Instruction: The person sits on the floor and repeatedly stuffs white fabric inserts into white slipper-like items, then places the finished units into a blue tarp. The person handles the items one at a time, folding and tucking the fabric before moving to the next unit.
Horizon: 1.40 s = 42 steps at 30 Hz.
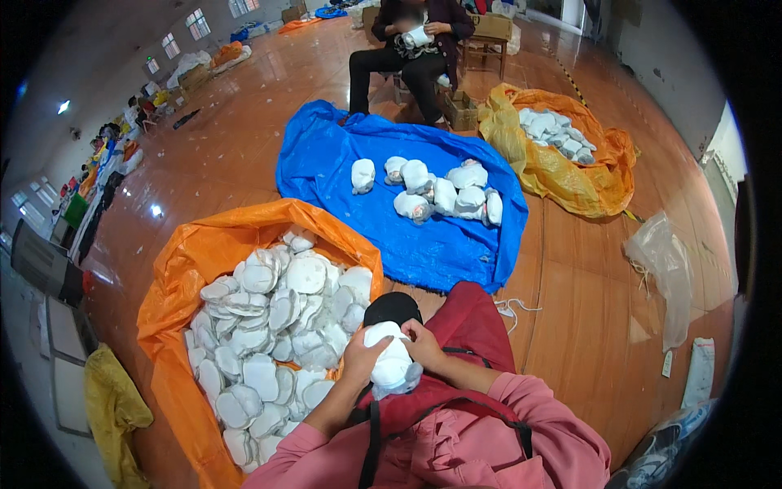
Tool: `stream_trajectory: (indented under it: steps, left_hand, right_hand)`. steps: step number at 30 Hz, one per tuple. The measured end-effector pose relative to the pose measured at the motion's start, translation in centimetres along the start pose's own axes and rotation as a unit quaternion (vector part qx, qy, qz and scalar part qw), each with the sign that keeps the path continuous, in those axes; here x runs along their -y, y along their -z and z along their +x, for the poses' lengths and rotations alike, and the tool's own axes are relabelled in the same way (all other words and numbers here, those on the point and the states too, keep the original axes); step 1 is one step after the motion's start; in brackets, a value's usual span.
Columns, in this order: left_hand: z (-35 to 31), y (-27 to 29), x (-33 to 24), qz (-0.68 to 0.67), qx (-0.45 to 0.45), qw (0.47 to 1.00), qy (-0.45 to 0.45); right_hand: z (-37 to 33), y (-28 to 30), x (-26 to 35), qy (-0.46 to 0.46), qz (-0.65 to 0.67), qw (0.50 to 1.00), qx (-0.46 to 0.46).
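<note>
Over my lap I hold a white rounded fabric piece [391, 359] with a grey fuzzy end; its exact kind I cannot make out. My left hand [363, 359] grips its left side, thumb lying across the top. The fingers of my right hand [422, 344] pinch its upper right edge. Just beyond it shows a black rounded thing [393, 308], partly covered by the piece. To the left, an orange sack [175, 265] with rolled-down sides holds a heap of flat white oval pads [261, 379].
A blue sheet [326, 155] ahead carries several white stuffed pieces [444, 196]. Behind it a seated person [415, 49] handles a white piece. A yellow-orange sack [562, 191] with white pieces stands far right, a clear plastic bag [664, 269] nearer. A yellow sack [114, 399] lies left.
</note>
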State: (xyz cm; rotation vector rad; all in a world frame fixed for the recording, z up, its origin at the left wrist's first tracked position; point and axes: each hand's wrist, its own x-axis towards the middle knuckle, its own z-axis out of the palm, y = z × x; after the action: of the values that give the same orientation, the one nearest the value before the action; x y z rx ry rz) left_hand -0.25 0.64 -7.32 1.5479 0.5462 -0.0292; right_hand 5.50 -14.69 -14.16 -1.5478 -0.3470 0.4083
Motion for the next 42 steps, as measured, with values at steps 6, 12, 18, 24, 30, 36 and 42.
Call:
stream_trajectory:
  steps: [6, 12, 18, 24, 30, 36, 42]
  left_hand:
    - [0.9, -0.1, 0.1, -0.114, 0.075, 0.986, 0.098]
    - [0.2, -1.1, 0.7, -0.169, 0.012, 0.983, 0.067]
    - [0.4, -0.9, 1.1, 0.002, 0.015, 0.997, -0.073]
    - [-0.1, -1.4, 0.1, 0.102, -0.107, 0.977, -0.156]
    - [0.2, -0.8, -1.4, 0.153, -0.071, 0.981, -0.095]
    - [-0.7, -1.1, -3.2, 0.136, -0.044, 0.985, -0.097]
    - [-2.5, -1.8, -3.3, 0.199, -0.074, 0.957, -0.197]
  right_hand:
    - [-0.5, 0.3, 1.3, 0.161, -0.064, 0.982, -0.072]
    - [-0.7, 0.7, 1.0, 0.026, 0.031, 0.994, -0.099]
    - [0.0, 1.2, 0.0, -0.004, 0.050, 0.994, -0.094]
    - [0.5, 0.9, 0.2, -0.044, 0.148, 0.987, 0.045]
    - [0.3, 0.9, 1.2, -0.079, 0.085, 0.992, 0.040]
    - [0.5, 0.8, 1.6, -0.065, 0.029, 0.997, 0.014]
    - [0.6, 1.0, 0.6, -0.076, 0.110, 0.991, -0.011]
